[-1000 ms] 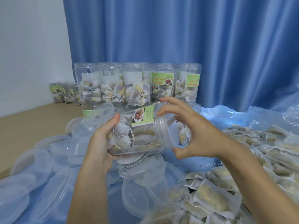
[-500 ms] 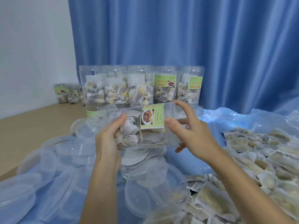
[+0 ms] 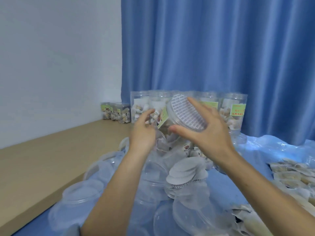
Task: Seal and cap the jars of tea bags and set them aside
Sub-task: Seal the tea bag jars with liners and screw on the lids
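Note:
A clear plastic jar of tea bags [image 3: 162, 117] with a green label is held up in front of me, tilted, its capped end [image 3: 185, 114] turned toward me; a patterned seal shows through the clear cap. My right hand [image 3: 209, 133] grips the cap between thumb and fingers. Curved against the jar's body on the left is my left hand [image 3: 143, 132], its fingers blurred. A row of filled jars [image 3: 235, 113] stands behind, before the blue curtain.
Several clear lids [image 3: 81, 193] lie on the blue sheet [image 3: 272, 150] below my arms, with a stack of round white seal discs [image 3: 185, 169] in the middle. Loose tea bags [image 3: 293, 172] are heaped at right. More jars [image 3: 115, 113] stand in the far corner of the wooden surface [image 3: 51, 159].
The jar lay sideways between both hands; it has since been raised and turned so that its capped end faces me. My view has lifted toward the curtain.

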Motion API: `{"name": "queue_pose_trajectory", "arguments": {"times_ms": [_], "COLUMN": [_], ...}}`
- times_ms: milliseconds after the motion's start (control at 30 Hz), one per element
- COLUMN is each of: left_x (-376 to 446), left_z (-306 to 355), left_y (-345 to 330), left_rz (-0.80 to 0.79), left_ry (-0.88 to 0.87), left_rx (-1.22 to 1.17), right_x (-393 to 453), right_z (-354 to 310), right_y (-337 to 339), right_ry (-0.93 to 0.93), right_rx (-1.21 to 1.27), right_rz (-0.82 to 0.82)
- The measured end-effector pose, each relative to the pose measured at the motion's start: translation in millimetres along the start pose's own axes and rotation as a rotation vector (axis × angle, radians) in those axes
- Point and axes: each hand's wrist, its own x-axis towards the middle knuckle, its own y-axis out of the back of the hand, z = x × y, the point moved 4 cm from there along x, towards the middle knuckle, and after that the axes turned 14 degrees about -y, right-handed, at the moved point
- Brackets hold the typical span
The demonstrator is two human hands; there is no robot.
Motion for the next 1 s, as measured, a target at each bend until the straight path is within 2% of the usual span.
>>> {"name": "queue_pose_trajectory", "arguments": {"times_ms": [100, 167, 300, 433, 600, 767, 900, 1000], "left_x": [-1.5, -2.5, 1.4, 7.9, 23.8, 62.6, 104.6, 139.0], "left_z": [22.1, 24.4, 15.4, -13.5, -69.1, -139.8, -200.6, -237.3], "left_y": [37.2, 65.8, 121.9, 168.6, 214.7, 237.5, 234.8, 225.9], "left_rz": [-0.296, -0.371, -0.296, -0.235, -0.155, -0.207, -0.279, -0.289], "left_ry": [-0.116, -0.116, -0.045, 0.054, 0.163, 0.300, 0.394, 0.371], "left_rx": [0.132, 0.177, 0.192, 0.225, 0.285, 0.374, 0.374, 0.265], "right_x": [-2.0, -3.3, -4.8, -2.6, 13.7, 48.0, 89.3, 121.2], "right_z": [-30.6, -50.7, -84.0, -95.8, -85.5, -51.3, -22.1, -4.0], "right_y": [-30.2, -54.7, -114.4, -179.0, -260.4, -342.1, -392.7, -415.0], "right_ry": [0.060, 0.059, -0.042, -0.116, -0.100, -0.131, -0.174, -0.260], "right_rx": [0.033, 0.088, 0.190, 0.302, 0.252, 0.216, 0.125, 0.050], "right_rz": [-0.021, -0.049, -0.144, -0.339, -0.529, -0.636, -0.601, -0.521]}}
